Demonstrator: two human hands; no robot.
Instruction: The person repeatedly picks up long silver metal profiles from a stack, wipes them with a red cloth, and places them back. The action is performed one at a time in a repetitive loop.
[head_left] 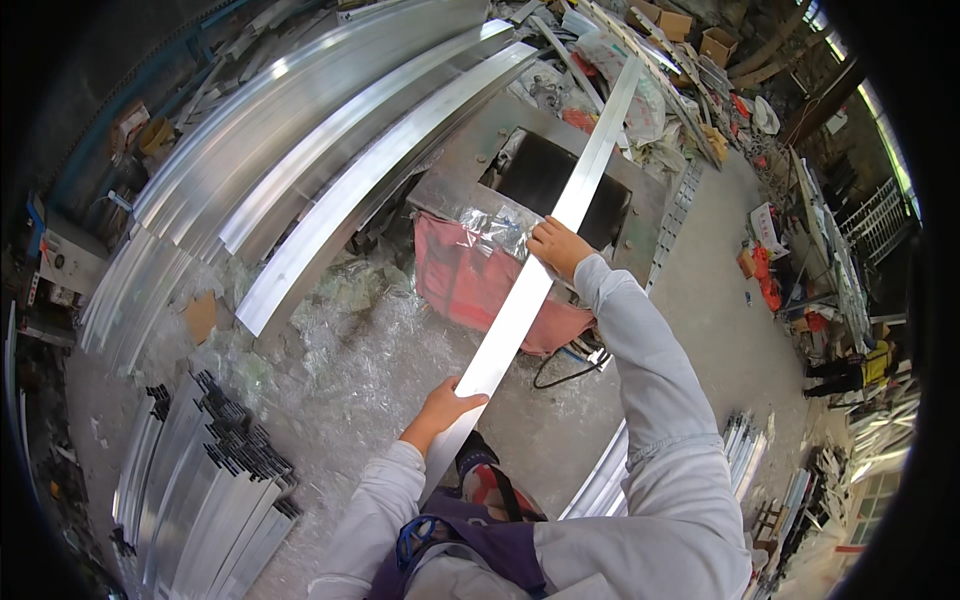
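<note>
A long, flat silver-white metal profile [520,310] runs slantwise from beside my body up to the far right. My left hand [446,408] grips its near part, with the thumb over the top face. Farther along, my right hand [560,247] is wrapped over the profile, fingers curled round its left edge. Beneath its far half stands a metal machine table [455,180] with a dark rectangular opening [540,170]. A red cloth [455,270] and clear plastic film [500,228] hang at the table's near side, close to my right hand.
Long shiny metal profiles [370,190] lie stacked at the left. Bundled profiles with dark ends [210,480] stand at the lower left. Crumpled plastic film [340,330] litters the floor. A black cable [570,375] loops below the table. A person in a yellow vest [876,366] is far right.
</note>
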